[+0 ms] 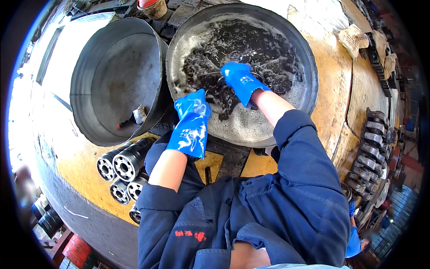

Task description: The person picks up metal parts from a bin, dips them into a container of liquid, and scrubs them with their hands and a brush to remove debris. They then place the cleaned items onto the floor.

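A wide round metal tub holds dark, churning liquid with pale foam round its edge. My right hand, in a blue rubber glove, is closed low over the middle of that liquid. Whatever its fingers grip is hidden by the glove and the splashing. At the tub's near left rim, my left hand is also closed, in a matching glove wet with suds. What it holds, if anything, does not show. To the left stands a second metal tub, where a brush with pale bristles rests by the near wall.
Several dark metal cylinders with holed end faces lie near my left forearm. Crankshafts stand along the right side. A bucket sits beyond the tubs. Another person's blue-clothed arm appears at lower right.
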Tool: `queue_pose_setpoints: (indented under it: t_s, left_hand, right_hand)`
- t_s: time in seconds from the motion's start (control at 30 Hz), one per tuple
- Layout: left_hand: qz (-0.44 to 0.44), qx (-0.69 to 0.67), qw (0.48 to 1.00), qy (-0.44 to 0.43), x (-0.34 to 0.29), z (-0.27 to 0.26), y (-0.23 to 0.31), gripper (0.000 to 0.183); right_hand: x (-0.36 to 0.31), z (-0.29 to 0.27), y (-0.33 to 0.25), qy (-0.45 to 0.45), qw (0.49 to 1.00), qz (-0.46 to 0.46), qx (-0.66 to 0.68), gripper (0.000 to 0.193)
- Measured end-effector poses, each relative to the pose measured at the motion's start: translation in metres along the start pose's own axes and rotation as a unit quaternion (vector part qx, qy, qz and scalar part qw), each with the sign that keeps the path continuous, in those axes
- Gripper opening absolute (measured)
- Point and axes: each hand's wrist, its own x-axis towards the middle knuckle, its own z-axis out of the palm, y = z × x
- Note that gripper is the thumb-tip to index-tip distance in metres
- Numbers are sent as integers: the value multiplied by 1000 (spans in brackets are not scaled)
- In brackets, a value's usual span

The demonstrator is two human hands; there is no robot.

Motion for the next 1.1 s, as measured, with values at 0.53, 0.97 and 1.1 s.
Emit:
queue_pose_setpoints:
  t_s: [0.53,0.97,1.1]
  left_hand:
    - [11,-3,1000,26,-2,4,0,32]
    - [0,-19,1000,12,-1,0,2,29]
    - [6,-11,999,30,-3,4,0,27]
  right_hand:
    - [-10,-4,-3,-1,999,-39,-28,31]
    - [-10,3,80,146,987,-9,-66,19]
    - [-2,0,-8,-20,999,-40,-28,26]
